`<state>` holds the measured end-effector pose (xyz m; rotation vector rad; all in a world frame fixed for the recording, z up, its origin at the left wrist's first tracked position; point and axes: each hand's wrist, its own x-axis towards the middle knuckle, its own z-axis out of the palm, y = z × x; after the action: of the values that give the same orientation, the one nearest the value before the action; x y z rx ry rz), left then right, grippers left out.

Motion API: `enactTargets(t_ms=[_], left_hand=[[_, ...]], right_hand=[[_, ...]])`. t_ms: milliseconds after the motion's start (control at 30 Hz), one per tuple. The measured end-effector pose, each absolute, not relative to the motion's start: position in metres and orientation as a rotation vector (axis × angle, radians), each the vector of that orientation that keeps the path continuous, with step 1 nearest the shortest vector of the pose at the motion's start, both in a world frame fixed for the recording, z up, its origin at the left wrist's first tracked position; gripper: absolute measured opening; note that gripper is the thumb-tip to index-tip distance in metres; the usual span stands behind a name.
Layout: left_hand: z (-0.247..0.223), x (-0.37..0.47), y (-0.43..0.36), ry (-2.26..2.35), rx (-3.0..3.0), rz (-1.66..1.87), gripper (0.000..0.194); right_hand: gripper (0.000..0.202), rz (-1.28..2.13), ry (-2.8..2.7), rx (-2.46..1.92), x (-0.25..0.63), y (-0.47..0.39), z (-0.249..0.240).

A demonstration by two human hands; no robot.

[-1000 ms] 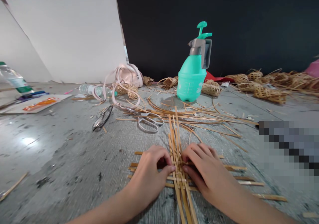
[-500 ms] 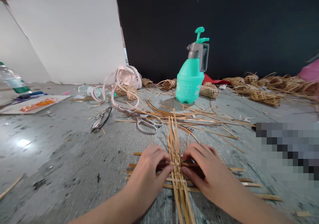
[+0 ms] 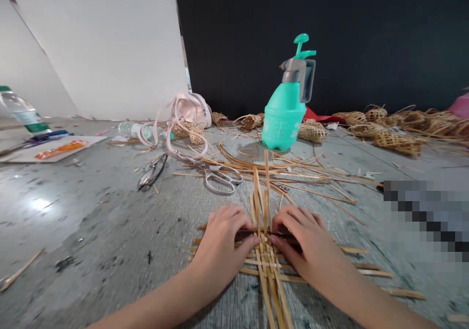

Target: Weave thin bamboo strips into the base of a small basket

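A flat weave of bamboo strips (image 3: 270,264) lies on the grey surface in front of me, lengthwise strips crossing several crosswise ones. My left hand (image 3: 223,243) is closed at the weave's left side, thumb and fingers pinching a crosswise bamboo strip. On the other side, my right hand (image 3: 306,241) pinches the same row, its thumb against the edge of the weave. The far ends of the lengthwise strips fan out beyond my fingers, some raised off the surface. Both hands partly hide the crosswise strips.
Scissors (image 3: 222,181) and eyeglasses (image 3: 152,174) lie beyond the weave, beside loose bamboo strips (image 3: 311,175). A green spray bottle (image 3: 282,119) stands farther back. Woven bamboo pieces (image 3: 397,141), a pink bag (image 3: 190,110) and a plastic bottle (image 3: 24,112) are around the back and sides.
Both hands have shifted slightly toward the far end of the weave, still pinching. One lengthwise strip on the right now rises higher. The view has turned a little left.
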<state>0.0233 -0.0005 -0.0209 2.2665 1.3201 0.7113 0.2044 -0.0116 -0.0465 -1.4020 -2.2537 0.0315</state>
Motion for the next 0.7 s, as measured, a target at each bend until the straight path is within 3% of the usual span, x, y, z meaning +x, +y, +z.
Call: enactTargets(t_ms=[467, 700], left_hand=[[-0.0194, 0.0233, -0.0011, 1.137, 2.166, 0.801, 0.018], [-0.0214, 0.0220, -0.0017, 1.090, 2.204, 0.782, 0.015]], right_hand=[[0.006, 0.098, -2.190, -1.295, 0.2049, -0.0107, -0.0407], [0.009, 0.554, -2.046, -1.309, 0.1981, -0.0107, -0.0399]])
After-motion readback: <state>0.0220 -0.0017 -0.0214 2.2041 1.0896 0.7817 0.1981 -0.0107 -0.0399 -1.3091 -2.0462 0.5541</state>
